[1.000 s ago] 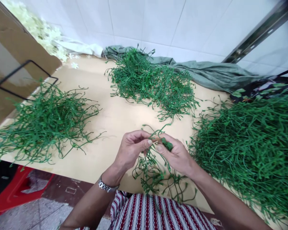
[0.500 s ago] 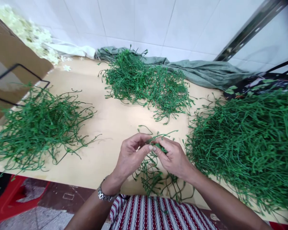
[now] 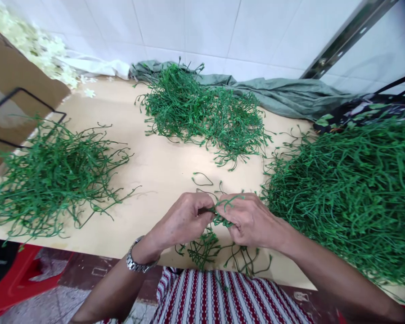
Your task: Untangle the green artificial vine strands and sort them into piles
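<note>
My left hand (image 3: 182,221) and my right hand (image 3: 249,220) meet over the near edge of the pale wooden table (image 3: 162,166). Both are closed in a pinch on a small bunch of green plastic stems (image 3: 219,213) held between them. More of these stems (image 3: 202,249) hang down below the hands toward my lap. A metal watch (image 3: 135,263) sits on my left wrist. A large heap of green stems (image 3: 351,189) lies just right of my right hand.
Another stem pile (image 3: 54,175) lies at the left and a third pile (image 3: 205,112) at the back centre. A grey-green cloth (image 3: 290,96) runs along the tiled wall. A cardboard box with a black wire frame (image 3: 16,103) stands left. White flower pieces (image 3: 37,47) lie behind it.
Both hands have dropped lower and nearer the table edge, staying together on the stems. The fingers have curled over more, and the hanging stems now sit lower.
</note>
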### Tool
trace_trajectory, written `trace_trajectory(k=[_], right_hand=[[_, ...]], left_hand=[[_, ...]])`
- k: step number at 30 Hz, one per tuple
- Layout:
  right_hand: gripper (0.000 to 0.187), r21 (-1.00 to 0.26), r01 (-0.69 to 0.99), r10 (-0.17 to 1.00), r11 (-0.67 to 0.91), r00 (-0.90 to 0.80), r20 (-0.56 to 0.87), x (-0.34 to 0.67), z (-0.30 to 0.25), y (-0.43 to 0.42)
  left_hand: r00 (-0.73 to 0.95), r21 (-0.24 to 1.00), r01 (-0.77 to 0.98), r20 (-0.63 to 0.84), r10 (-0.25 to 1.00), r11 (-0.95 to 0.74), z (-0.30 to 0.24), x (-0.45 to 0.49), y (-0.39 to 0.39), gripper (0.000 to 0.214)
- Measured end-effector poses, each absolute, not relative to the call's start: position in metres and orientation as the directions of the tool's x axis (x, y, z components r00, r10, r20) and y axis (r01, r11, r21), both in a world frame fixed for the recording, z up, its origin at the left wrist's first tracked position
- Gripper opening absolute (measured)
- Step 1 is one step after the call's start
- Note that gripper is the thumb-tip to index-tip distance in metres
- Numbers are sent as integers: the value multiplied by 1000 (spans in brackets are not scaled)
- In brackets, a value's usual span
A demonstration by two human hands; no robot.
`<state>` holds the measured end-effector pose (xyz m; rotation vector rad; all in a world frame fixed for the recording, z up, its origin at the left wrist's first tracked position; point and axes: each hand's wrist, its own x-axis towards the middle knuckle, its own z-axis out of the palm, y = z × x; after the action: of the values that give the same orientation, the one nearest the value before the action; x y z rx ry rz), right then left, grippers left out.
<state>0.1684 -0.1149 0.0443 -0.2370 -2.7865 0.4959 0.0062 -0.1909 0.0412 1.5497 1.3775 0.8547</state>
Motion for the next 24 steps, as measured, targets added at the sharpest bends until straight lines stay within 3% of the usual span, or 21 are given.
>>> trace_trajectory(k=[3,8,15,19,21,24], right_hand=[[14,-511,45,141,858,-979,150,170,50,-113],[22,-667,13,89,745,-993,80,173,51,-113],[22,-805,15,23,592,-1000,-1,172,62,-113],[17,-906,56,-48,420,-995,-84,180,73,-107],[16,-903,87,18,420,-996,-88,183,74,-102],[13,-856,118,213,504,-977,-10,182,68,-96]], left_hand=[[284,904,418,-39,958,-88,46,4,-191,19],[447,917,381,-69,892,-120,50,1,-189,17],[514,929,357,-112,851,-94,55,-3,-191,16],[385,960,279,-143,912,33,56,-15,-193,17],[289,978,161,-172,942,129,53,-20,-191,15],[157,977,-80,-182,971,196,45,-20,-185,14]])
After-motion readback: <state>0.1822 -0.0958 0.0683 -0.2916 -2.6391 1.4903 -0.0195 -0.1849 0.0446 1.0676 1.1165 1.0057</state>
